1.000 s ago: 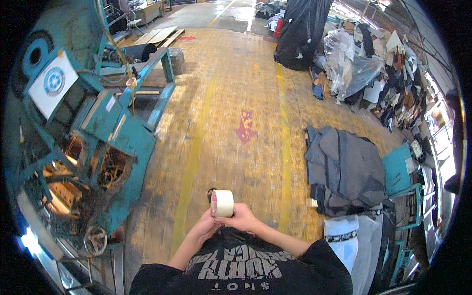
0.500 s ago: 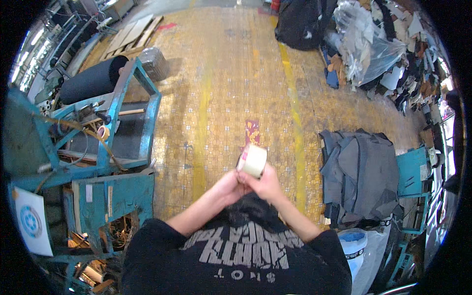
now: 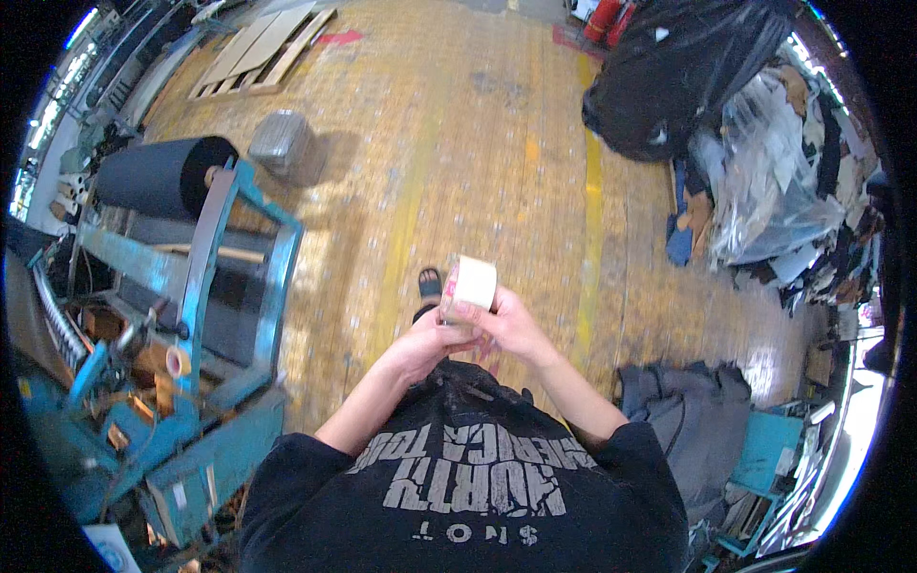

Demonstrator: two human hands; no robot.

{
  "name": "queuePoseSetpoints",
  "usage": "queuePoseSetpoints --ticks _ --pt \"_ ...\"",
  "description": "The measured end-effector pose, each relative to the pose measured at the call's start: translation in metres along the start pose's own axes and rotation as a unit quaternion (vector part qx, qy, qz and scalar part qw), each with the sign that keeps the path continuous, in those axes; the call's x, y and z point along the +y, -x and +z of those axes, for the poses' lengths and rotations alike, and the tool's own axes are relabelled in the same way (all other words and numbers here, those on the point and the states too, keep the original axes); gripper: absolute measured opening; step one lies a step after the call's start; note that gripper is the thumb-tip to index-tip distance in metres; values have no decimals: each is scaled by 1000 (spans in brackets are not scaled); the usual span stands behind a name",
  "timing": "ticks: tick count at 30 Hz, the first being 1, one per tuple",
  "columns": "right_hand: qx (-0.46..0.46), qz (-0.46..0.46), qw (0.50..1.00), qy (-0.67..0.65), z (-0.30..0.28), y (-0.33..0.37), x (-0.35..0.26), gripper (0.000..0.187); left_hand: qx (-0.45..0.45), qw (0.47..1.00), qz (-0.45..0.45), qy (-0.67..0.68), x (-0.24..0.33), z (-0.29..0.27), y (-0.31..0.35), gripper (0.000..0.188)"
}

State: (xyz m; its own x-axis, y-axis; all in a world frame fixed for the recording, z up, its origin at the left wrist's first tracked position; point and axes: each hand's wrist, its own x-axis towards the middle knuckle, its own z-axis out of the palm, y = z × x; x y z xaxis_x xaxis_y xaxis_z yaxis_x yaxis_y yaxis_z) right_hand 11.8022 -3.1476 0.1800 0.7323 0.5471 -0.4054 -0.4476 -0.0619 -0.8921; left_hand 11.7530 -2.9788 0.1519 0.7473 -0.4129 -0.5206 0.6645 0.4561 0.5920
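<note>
The right hand (image 3: 514, 327) is closed on a roll of tape (image 3: 475, 282), thumb over its lower edge, and the left hand (image 3: 425, 342) curls just below; its fingers are partly hidden, so whether it grips the roll cannot be told. The roll stands out before the chest, above the floor (image 3: 497, 172), perhaps so both hands can reach it. At left, a blue frame (image 3: 287, 272) bears a black roll of cloth (image 3: 153, 180), probably to keep it off the ground.
</note>
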Motion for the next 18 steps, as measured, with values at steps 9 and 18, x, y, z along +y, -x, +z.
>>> queuePoseSetpoints --ticks 9,18 --pt "12 -160 976 144 -159 -239 -135 37 -44 995 -90 25 241 -44 -276 54" --pt "72 -144 986 52 -352 -525 -271 37 -24 993 -118 -16 477 -49 -588 44"
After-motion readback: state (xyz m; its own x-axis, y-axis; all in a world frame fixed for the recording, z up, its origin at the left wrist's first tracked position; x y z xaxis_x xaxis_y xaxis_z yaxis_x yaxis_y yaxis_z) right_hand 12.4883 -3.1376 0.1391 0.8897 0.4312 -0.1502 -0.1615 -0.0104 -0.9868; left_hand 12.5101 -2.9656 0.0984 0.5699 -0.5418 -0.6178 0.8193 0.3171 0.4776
